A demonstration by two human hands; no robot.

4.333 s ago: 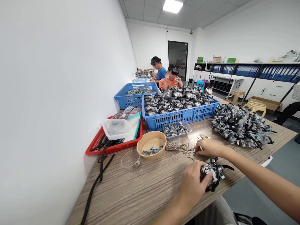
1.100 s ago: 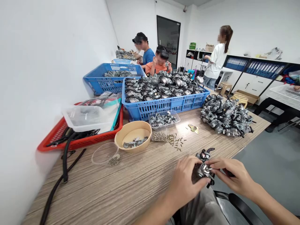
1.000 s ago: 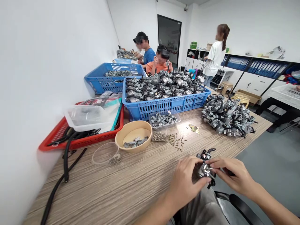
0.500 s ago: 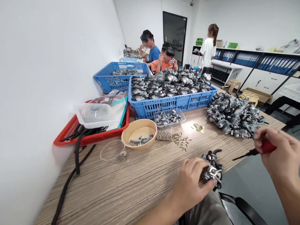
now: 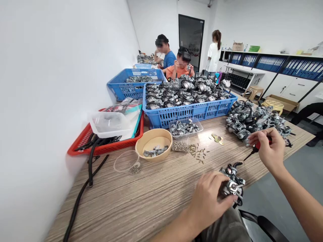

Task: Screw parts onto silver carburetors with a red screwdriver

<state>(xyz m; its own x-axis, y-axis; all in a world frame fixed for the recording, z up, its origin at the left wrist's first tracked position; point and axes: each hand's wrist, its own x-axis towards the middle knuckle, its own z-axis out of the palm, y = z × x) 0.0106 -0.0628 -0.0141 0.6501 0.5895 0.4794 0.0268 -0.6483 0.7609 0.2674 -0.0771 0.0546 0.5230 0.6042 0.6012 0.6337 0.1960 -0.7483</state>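
Observation:
My left hand (image 5: 209, 195) grips a carburetor (image 5: 233, 186) at the table's near edge, its thumb and fingers around the metal body. A black hose stub sticks out at the carburetor's far end. In my right hand (image 5: 271, 149) is a screwdriver (image 5: 256, 147) with a red handle and a dark shaft. Its tip points down and left, just above the hose stub and apart from the carburetor as far as I can see. Small brass screws (image 5: 198, 152) lie scattered on the table beyond my left hand, spilling from a clear cup (image 5: 180, 146) on its side.
A blue crate (image 5: 189, 109) full of carburetors stands behind, with a heap of carburetors (image 5: 238, 124) at right. Nearby are a clear tray (image 5: 186, 128) of metal parts, brass discs (image 5: 217, 138), a beige bowl (image 5: 153, 143) and a red basket (image 5: 106, 144). Two people sit beyond.
My right hand has moved left with the screwdriver, bringing it closer to the carburetor. My left hand keeps its hold. The standing person at the back has shifted left.

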